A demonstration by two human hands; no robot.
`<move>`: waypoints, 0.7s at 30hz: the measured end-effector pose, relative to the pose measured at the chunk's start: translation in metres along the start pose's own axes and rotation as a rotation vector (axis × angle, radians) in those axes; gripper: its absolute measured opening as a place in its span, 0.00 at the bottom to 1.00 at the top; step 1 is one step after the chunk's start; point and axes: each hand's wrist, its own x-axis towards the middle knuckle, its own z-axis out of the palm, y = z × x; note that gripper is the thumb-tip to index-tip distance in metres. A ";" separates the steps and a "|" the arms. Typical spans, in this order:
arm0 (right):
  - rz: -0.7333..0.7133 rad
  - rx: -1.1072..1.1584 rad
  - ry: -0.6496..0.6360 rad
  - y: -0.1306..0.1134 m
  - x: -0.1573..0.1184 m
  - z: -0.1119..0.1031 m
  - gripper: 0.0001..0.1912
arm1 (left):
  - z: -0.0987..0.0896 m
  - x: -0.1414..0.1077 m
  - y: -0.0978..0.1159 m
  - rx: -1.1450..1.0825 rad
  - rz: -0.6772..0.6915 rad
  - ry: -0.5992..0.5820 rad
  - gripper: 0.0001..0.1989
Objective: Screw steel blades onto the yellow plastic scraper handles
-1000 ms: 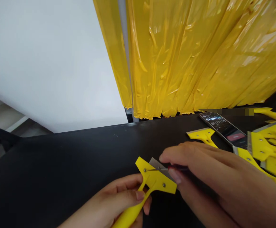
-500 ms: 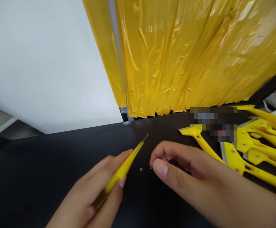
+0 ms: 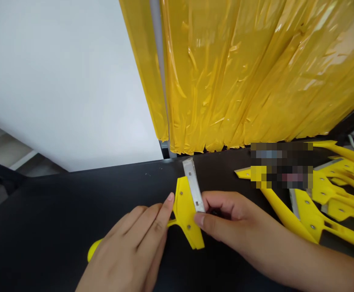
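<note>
My left hand (image 3: pixel 134 239) is closed around the handle of a yellow scraper (image 3: pixel 185 213), whose flat head faces up with two small metal fasteners in it. The rounded handle end pokes out behind the hand. A grey metal blade (image 3: pixel 194 184) with two small slots lies along the head's front edge and sticks out past its far end. My right hand (image 3: pixel 237 219) pinches the near end of this blade between thumb and fingers, right beside the head. Something dark shows inside the right hand, too hidden to name.
Several yellow scrapers (image 3: pixel 313 211) lie at the right of the black table (image 3: pixel 58 219). A pixelated patch covers some things among them. Yellow plastic strips (image 3: pixel 225 81) hang behind the table, beside a large white panel (image 3: pixel 64 77).
The scraper has turned from edge-on to flat. My right hand, earlier beside small rings on the table, now pinches the blade at the scraper's head. The rings no longer show.
</note>
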 end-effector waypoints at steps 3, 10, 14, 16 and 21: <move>0.040 0.035 -0.045 0.001 0.004 -0.006 0.14 | 0.001 0.000 0.000 -0.063 -0.012 -0.025 0.36; 0.165 0.131 -0.079 -0.002 0.007 -0.011 0.17 | 0.007 0.004 0.002 -0.090 -0.090 -0.054 0.31; 0.144 -0.225 0.039 -0.018 0.000 -0.037 0.15 | 0.009 0.009 0.003 -0.121 -0.146 -0.088 0.29; 0.196 -0.479 0.057 -0.024 -0.002 -0.061 0.13 | 0.009 0.011 0.004 -0.130 -0.151 -0.079 0.29; 0.295 -0.849 -0.063 -0.022 0.005 -0.112 0.14 | 0.008 0.009 0.006 -0.168 -0.129 -0.089 0.31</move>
